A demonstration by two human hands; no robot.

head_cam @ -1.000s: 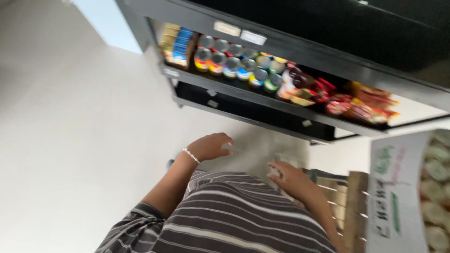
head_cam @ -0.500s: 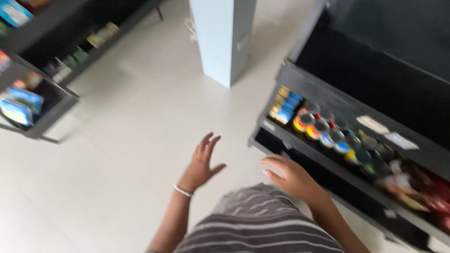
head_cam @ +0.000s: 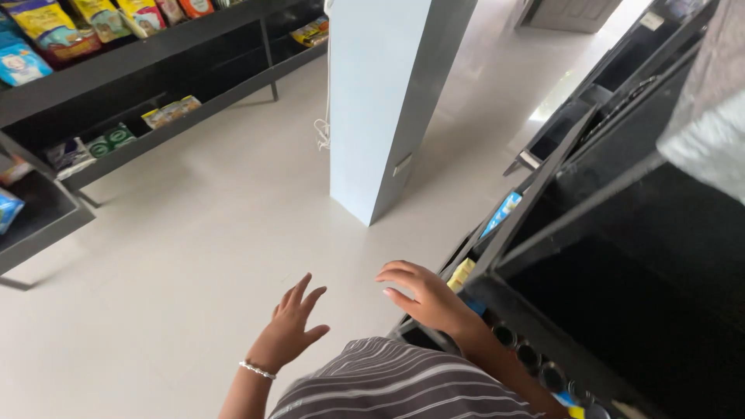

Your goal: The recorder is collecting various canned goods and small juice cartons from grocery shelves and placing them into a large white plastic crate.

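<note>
While both hands hang empty over the pale floor [head_cam: 194, 256], left hand [head_cam: 291, 330] splays its fingers, right hand [head_cam: 423, 295] loosely open beside the black shelf [head_cam: 559, 341].

Bright daylight, glare on floor [head_cam: 543, 85] upper right; slight motion blur, soft shadows.

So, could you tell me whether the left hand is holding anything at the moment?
No, the left hand is empty, fingers spread in the air above the pale floor.
</note>
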